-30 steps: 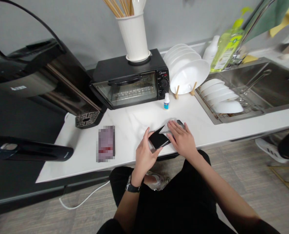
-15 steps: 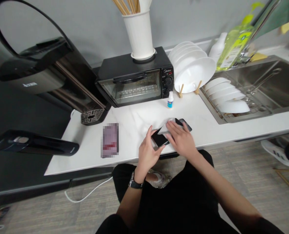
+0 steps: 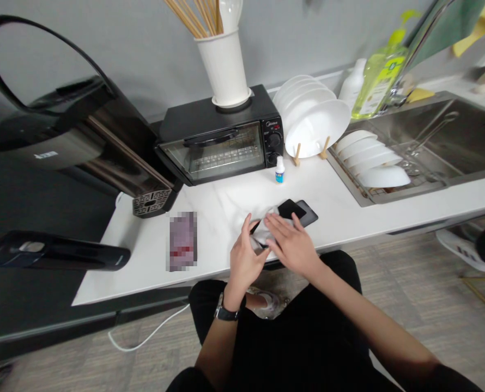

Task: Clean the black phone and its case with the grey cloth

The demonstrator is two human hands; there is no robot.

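A black phone (image 3: 289,208) lies near the counter's front edge, partly over a second dark flat device (image 3: 309,214). My left hand (image 3: 245,256) grips the phone's left end between thumb and fingers. Pressed on the phone's left part is a light grey cloth (image 3: 262,233), under the fingers of my right hand (image 3: 290,242). Part of the phone is hidden by cloth and fingers. Behind them stands a small white spray bottle (image 3: 280,170) with a blue label.
A black toaster oven (image 3: 222,136) bears a white utensil cup (image 3: 225,68). Racked plates (image 3: 318,128) and a sink (image 3: 467,141) with bowls are to the right. At left are a dark drinks machine (image 3: 120,136), a blurred-out purple item (image 3: 182,239) and a black cylindrical object (image 3: 62,251).
My right hand and the cloth have slid left along the phone, uncovering its right end. The view has shifted slightly.
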